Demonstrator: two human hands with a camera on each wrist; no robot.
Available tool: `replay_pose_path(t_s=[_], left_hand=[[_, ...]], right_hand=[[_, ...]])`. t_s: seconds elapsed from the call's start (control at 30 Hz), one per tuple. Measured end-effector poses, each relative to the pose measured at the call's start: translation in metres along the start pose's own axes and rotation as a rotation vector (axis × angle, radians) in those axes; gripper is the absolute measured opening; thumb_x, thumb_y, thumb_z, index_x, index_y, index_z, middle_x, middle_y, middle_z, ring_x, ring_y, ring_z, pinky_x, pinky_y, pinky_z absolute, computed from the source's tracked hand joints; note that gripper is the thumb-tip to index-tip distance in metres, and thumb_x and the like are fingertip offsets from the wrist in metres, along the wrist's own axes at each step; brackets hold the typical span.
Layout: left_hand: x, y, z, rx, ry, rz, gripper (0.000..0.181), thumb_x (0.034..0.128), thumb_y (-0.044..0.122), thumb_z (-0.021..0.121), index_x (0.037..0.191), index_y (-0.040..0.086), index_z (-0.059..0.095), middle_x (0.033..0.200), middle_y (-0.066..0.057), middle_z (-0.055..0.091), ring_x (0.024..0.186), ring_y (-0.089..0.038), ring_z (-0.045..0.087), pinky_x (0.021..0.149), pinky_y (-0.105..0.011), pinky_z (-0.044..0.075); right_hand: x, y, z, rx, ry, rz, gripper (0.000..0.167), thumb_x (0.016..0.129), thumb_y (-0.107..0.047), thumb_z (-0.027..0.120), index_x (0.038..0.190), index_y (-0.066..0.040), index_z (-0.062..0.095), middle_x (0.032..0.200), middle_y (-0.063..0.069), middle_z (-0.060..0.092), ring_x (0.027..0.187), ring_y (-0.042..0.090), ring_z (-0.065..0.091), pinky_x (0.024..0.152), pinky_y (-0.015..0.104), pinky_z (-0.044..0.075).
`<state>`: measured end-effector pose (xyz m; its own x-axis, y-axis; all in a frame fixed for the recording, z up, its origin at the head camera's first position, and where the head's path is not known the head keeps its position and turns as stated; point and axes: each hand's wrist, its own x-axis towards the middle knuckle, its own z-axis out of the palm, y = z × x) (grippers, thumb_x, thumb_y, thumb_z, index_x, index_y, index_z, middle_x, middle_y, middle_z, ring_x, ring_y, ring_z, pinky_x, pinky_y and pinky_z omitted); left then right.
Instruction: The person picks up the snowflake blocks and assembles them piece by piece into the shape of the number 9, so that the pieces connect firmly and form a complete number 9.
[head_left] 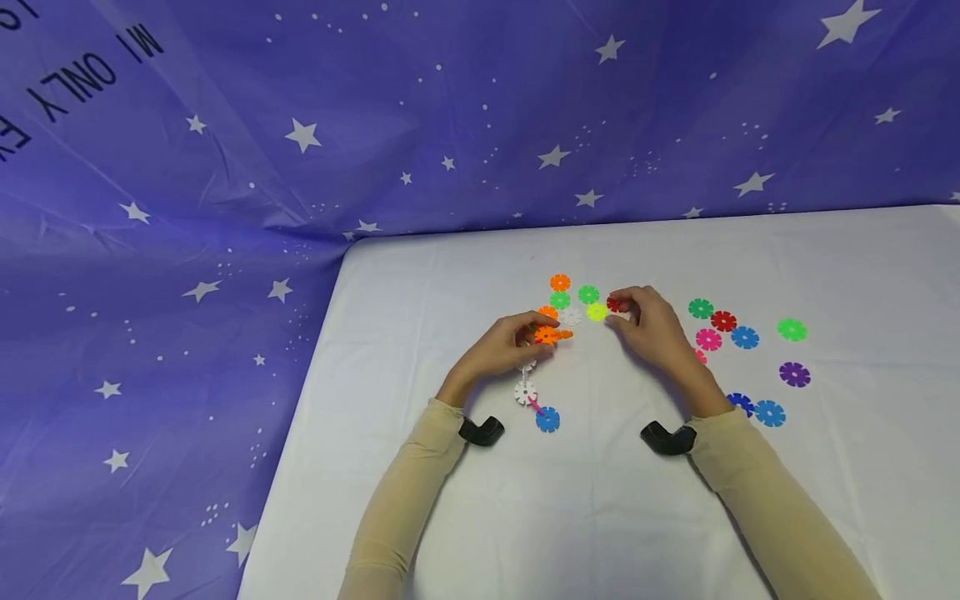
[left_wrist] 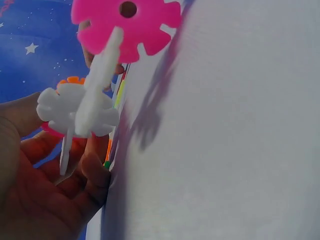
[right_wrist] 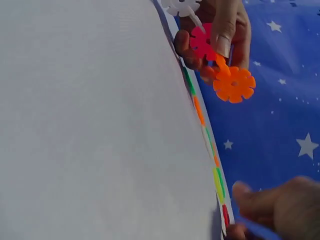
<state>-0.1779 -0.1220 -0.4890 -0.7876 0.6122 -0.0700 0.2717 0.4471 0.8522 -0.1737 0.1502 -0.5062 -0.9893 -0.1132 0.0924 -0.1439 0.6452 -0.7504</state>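
Observation:
My left hand [head_left: 501, 346] pinches a chain of joined notched discs by its upper part. An orange disc [head_left: 546, 335] and another edge-on are at its fingertips; white discs [head_left: 526, 392], a pink one and a blue disc [head_left: 547, 419] hang towards me. In the left wrist view a white disc [left_wrist: 55, 111] and a pink disc [left_wrist: 150, 32] show up close. The right wrist view shows the orange end disc [right_wrist: 234, 85] and a pink disc [right_wrist: 201, 45] beside the fingers. My right hand [head_left: 654, 329] touches a red disc [head_left: 614, 305], its thumb apart from the fingers.
Beside the red disc lie a yellow disc [head_left: 597, 312], a white disc [head_left: 571, 317] and several green and orange ones. On the right are more loose discs, among them a purple disc [head_left: 795, 374] and blue discs [head_left: 770, 413]. A starry purple cloth [head_left: 450, 108] hangs behind the table.

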Motion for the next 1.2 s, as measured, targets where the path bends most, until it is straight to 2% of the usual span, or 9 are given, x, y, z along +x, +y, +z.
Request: replay_pose_path(t_s=[0.17,0.4,0.57,0.73,0.8,0.9,1.03,1.1,1.2], left_hand=[[0.0,0.001,-0.001,-0.008,-0.007,0.033,0.044,0.0904,0.016,0.071,0.133,0.013,0.06,0.122,-0.003,0.063,0.08,-0.015,0.05,0.071,-0.022,0.042],[0.003,0.003,0.001,0.041,-0.019,0.098,0.045,0.0909,0.013,0.07,0.134,0.015,0.059,0.114,-0.002,0.061,0.076,-0.014,0.046,0.068,-0.021,0.038],[0.001,0.005,0.0,0.083,-0.037,0.058,0.042,0.0915,0.014,0.069,0.133,0.013,0.06,0.114,-0.002,0.061,0.079,-0.014,0.048,0.071,-0.021,0.041],[0.007,0.003,-0.002,0.056,-0.048,0.022,0.039,0.0904,0.015,0.071,0.129,0.015,0.062,0.116,0.001,0.065,0.084,-0.014,0.053,0.076,-0.022,0.045],[0.01,0.002,-0.003,0.053,-0.054,0.016,0.042,0.0898,0.016,0.072,0.13,0.016,0.062,0.119,0.002,0.065,0.084,-0.014,0.054,0.077,-0.022,0.046],[0.012,0.003,-0.005,0.068,-0.064,0.019,0.051,0.0877,0.017,0.075,0.135,0.017,0.058,0.119,0.001,0.064,0.084,-0.014,0.054,0.076,-0.023,0.046],[0.014,0.005,-0.006,0.103,-0.067,0.057,0.058,0.0859,0.017,0.077,0.139,0.015,0.053,0.117,-0.001,0.062,0.084,-0.016,0.054,0.075,-0.024,0.047],[0.016,0.005,-0.006,0.128,-0.064,0.077,0.057,0.0865,0.016,0.076,0.139,0.014,0.053,0.117,-0.001,0.062,0.085,-0.017,0.053,0.074,-0.024,0.046],[0.017,0.005,-0.004,0.169,-0.058,0.094,0.052,0.0879,0.015,0.074,0.137,0.014,0.055,0.119,0.001,0.063,0.085,-0.014,0.052,0.076,-0.022,0.045]], right_hand=[[0.002,-0.003,-0.001,-0.092,0.004,0.038,0.047,0.089,-0.007,0.07,0.131,0.008,0.055,0.097,0.021,0.049,0.079,0.028,0.045,0.068,0.036,0.037],[0.002,-0.003,0.0,-0.094,0.029,0.064,0.035,0.089,-0.007,0.069,0.119,0.007,0.06,0.096,0.02,0.049,0.081,0.029,0.046,0.068,0.037,0.039],[0.002,-0.002,0.0,-0.07,0.014,0.077,0.035,0.089,-0.012,0.07,0.114,0.008,0.057,0.098,0.02,0.053,0.08,0.029,0.048,0.068,0.036,0.041],[0.001,0.001,-0.002,-0.044,0.042,0.051,0.028,0.091,-0.008,0.067,0.112,0.005,0.056,0.09,0.018,0.06,0.073,0.026,0.051,0.063,0.031,0.042],[0.0,0.002,-0.004,-0.011,0.026,0.051,0.028,0.092,-0.01,0.067,0.115,0.003,0.057,0.088,0.016,0.06,0.072,0.023,0.05,0.06,0.027,0.042],[-0.001,0.001,-0.007,0.109,-0.032,0.048,0.031,0.096,-0.017,0.064,0.121,0.0,0.058,0.088,0.014,0.063,0.066,0.016,0.05,0.055,0.022,0.04],[-0.003,-0.004,-0.012,0.288,-0.108,0.015,0.034,0.098,-0.022,0.06,0.127,-0.004,0.057,0.083,0.018,0.067,0.05,0.01,0.045,0.046,0.024,0.036],[-0.003,-0.007,-0.012,0.335,-0.146,-0.014,0.034,0.099,-0.02,0.06,0.128,-0.004,0.056,0.083,0.019,0.067,0.046,0.01,0.041,0.043,0.024,0.034],[-0.005,-0.011,-0.008,0.369,-0.202,-0.045,0.032,0.099,-0.014,0.058,0.128,-0.002,0.056,0.085,0.021,0.066,0.051,0.01,0.046,0.047,0.022,0.038]])
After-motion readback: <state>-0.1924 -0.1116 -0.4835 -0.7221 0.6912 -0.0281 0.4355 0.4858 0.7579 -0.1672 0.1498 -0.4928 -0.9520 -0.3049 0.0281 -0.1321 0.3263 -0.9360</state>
